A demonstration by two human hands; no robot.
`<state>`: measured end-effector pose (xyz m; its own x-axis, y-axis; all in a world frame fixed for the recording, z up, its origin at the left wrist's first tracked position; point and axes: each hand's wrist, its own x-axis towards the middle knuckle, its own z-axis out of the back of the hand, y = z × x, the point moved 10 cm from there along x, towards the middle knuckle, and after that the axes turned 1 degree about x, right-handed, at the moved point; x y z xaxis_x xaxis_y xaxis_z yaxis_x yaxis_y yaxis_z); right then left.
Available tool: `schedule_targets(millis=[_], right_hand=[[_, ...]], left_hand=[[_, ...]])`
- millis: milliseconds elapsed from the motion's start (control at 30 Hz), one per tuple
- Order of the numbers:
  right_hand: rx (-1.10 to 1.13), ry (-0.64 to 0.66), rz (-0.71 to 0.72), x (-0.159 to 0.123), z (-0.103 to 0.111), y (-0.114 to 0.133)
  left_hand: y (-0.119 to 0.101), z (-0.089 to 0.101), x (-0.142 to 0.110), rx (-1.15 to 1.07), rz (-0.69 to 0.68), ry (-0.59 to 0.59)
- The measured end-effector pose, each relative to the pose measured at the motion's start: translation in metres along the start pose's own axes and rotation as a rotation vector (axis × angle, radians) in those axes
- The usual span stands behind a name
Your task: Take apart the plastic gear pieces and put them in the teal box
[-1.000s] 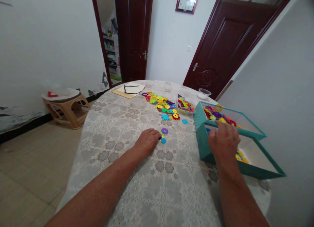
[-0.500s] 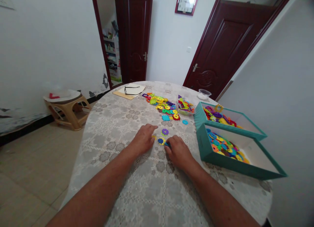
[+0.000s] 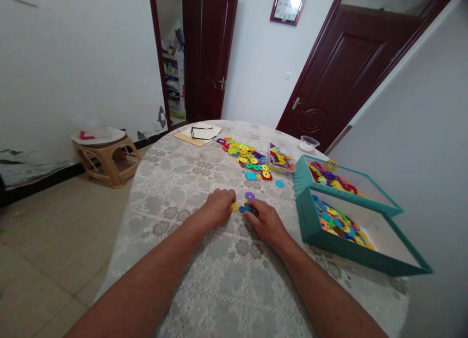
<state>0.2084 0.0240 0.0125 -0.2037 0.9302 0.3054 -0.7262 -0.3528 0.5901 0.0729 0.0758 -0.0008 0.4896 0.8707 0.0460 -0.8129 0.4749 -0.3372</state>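
Observation:
My left hand (image 3: 219,206) rests low over the table with its fingers curled on a yellow notched disc (image 3: 234,208). Facing it, my right hand (image 3: 266,221) pinches a blue notched disc (image 3: 244,208) between thumb and fingers. The blue disc sits close to the yellow one; whether they touch is too small to tell. Just beyond the fingertips lies a purple disc (image 3: 249,196) with a bit of green-yellow at its edge. Farther back spreads a pile of colourful notched plastic discs (image 3: 244,152).
Two teal boxes (image 3: 305,221) of discs stand at the right. Behind the pile are a clear tub (image 3: 281,160) of pieces and a clear bowl (image 3: 309,142). Glasses (image 3: 203,132) lie on paper at the back left. A stool (image 3: 109,157) stands beyond the table (image 3: 175,162).
My left fingers have curled in around the yellow disc. My right hand has brought the blue disc left, over where a blue-and-yellow disc showed. The view has shifted slightly.

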Motion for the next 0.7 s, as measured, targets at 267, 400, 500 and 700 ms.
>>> schedule_targets(millis=[267,400,500,700], right_hand=[[-0.198,-0.039,0.080,0.002,-0.008,-0.008],[-0.298,0.040,0.036,0.001,-0.015,-0.004],[-0.344,0.071,-0.011,-0.001,-0.015,0.003],[-0.317,0.070,-0.081,-0.001,-0.014,0.001]], left_hand=[[-0.006,0.009,-0.009,-0.117,0.007,0.012],[-0.006,0.016,-0.010,-0.191,0.013,0.018],[-0.008,0.016,-0.010,-0.212,-0.016,0.028],[-0.010,0.015,-0.010,-0.183,-0.044,0.020]])
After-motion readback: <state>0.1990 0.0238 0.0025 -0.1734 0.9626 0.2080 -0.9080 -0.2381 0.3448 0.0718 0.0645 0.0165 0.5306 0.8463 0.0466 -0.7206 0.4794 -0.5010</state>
